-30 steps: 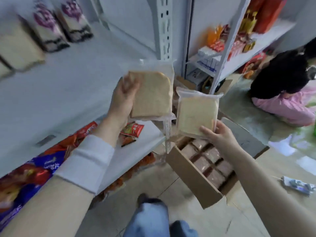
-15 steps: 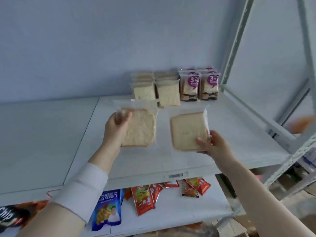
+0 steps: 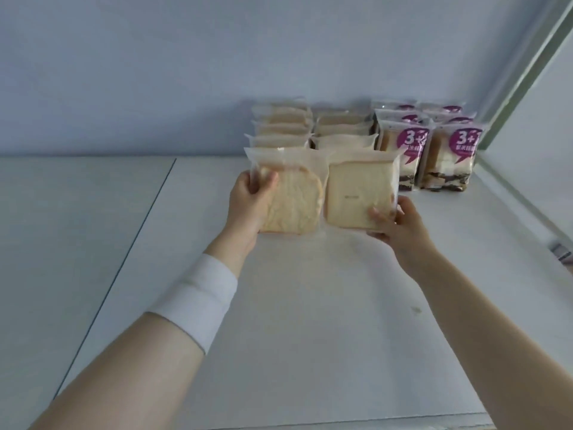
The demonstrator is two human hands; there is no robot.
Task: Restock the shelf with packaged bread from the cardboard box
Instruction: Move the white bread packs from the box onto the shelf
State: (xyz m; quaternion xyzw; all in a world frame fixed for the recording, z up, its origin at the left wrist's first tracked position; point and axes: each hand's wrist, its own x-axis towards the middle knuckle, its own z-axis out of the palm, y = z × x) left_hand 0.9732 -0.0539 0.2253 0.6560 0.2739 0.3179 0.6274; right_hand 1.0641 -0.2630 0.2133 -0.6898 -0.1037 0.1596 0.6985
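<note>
My left hand [image 3: 248,201] grips a clear-wrapped bread slice [image 3: 297,203] by its left edge. Beside it my right hand [image 3: 395,223] pinches a second wrapped bread slice [image 3: 356,190] at its lower right corner. Both packets stand upright just in front of two rows of the same plain bread packets [image 3: 310,131] on the white shelf [image 3: 310,305]. The cardboard box is out of view.
Purple-labelled bread packets [image 3: 434,150] stand in rows to the right of the plain ones. A metal upright [image 3: 527,72] rises at the shelf's right end. A seam [image 3: 145,212] divides the shelf board. The blue-grey wall [image 3: 217,57] backs the shelf.
Both hands have carried their bread packets from above the cardboard box up and forward over the shelf, to just in front of the plain bread rows. The view has turned from the floor to the shelf.
</note>
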